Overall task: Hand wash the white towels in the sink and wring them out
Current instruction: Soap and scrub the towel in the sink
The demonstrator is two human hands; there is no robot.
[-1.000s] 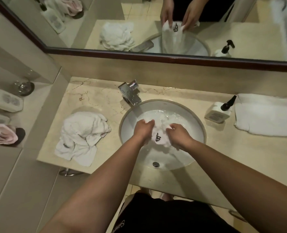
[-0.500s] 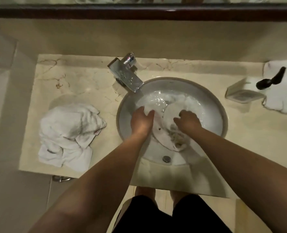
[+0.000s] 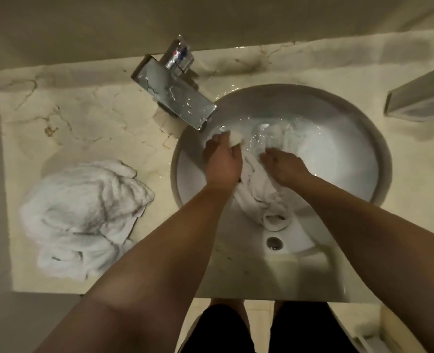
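**Towel Still in the Wash, Wringing Yet to Come**

At frame centre, a left hand (image 3: 222, 165) clutches a fold of the wet white towel (image 3: 260, 192) while the right hand (image 3: 283, 164) curls its fingers into the cloth, which lies in the water of the round sink (image 3: 378, 159). A second towel pile (image 3: 83, 215) sits at left on the counter (image 3: 83, 118); whether it is washed cannot be told. The faucet (image 3: 175, 95) overhangs the basin's upper-left rim, crowding the left hand; the basin's right half lies open.

obstacle: faucet (image 3: 175, 90) overhangs sink (image 3: 378, 159) back-left | free: basin right
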